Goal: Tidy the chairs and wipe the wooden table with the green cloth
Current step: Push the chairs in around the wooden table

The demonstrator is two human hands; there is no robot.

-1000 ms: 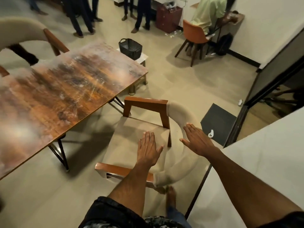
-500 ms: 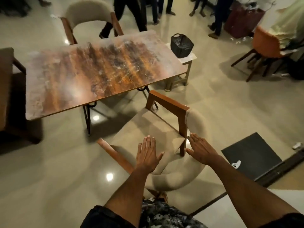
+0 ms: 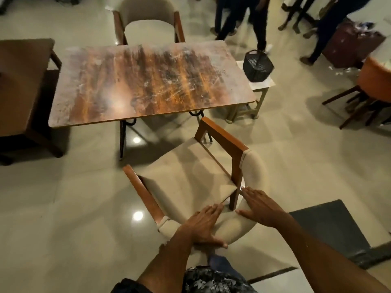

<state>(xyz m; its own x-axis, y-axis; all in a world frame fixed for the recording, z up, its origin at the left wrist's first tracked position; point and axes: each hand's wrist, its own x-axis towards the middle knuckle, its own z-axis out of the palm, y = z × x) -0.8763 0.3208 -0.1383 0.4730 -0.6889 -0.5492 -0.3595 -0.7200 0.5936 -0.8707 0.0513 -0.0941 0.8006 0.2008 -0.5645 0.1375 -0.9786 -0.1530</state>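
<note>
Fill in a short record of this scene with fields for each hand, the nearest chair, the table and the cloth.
left hand: lies flat on the cream padded backrest, thumb round its outer edge
right hand: fingers straight, rests on the same backrest
near chair: wooden arms, cream seat, pulled out from the table and angled to it
wooden table: top bare, scuffed and streaky
far chair: tucked at the table's opposite side
green cloth: not in view

Black basket [image 3: 257,66] on side stool [image 3: 257,96]
</note>
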